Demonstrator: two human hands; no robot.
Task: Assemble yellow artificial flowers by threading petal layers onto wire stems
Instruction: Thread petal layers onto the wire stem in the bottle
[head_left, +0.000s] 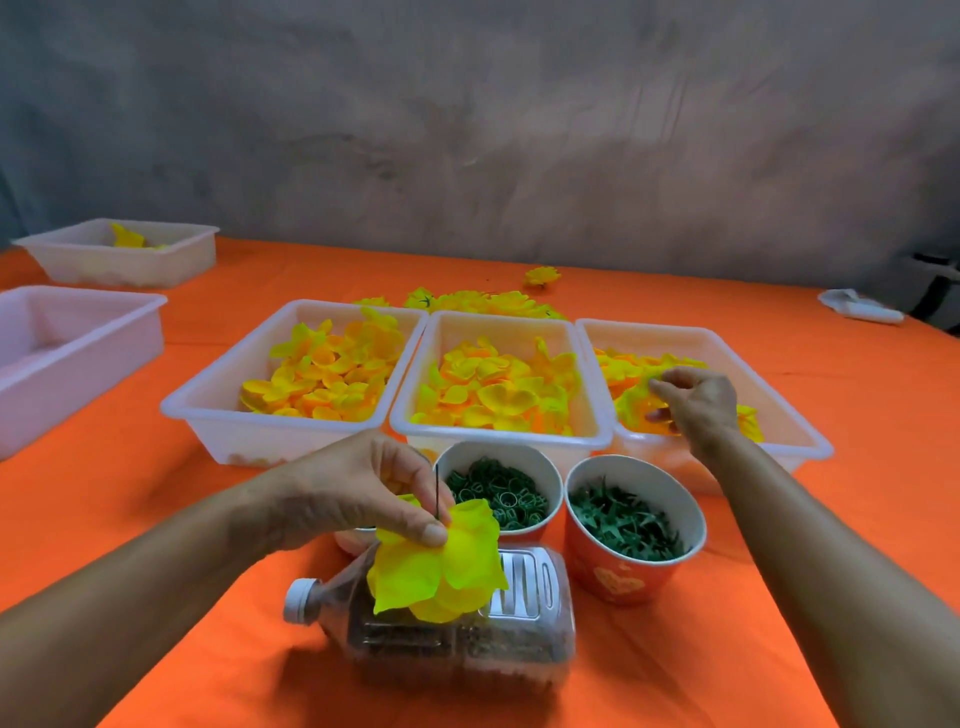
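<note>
Your left hand (363, 488) pinches the wire stem (438, 491) at the half-built flower (441, 564), with the wire's free end pointing up and slightly away from you. Your right hand (696, 405) reaches into the right-hand tray (810, 441), fingertips curled among the petal layers (631, 395), though whether they have closed on one seems unclear. The next layer lies forward and to the right of the stem, so it must travel back leftward and drop down along the upright wire.

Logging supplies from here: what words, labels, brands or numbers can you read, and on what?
No readable text anywhere.
Red paper cup: a pale yellow printed mark, too blurred to read.
Clear plastic bottle: no label visible.
White bins: plain.
</note>
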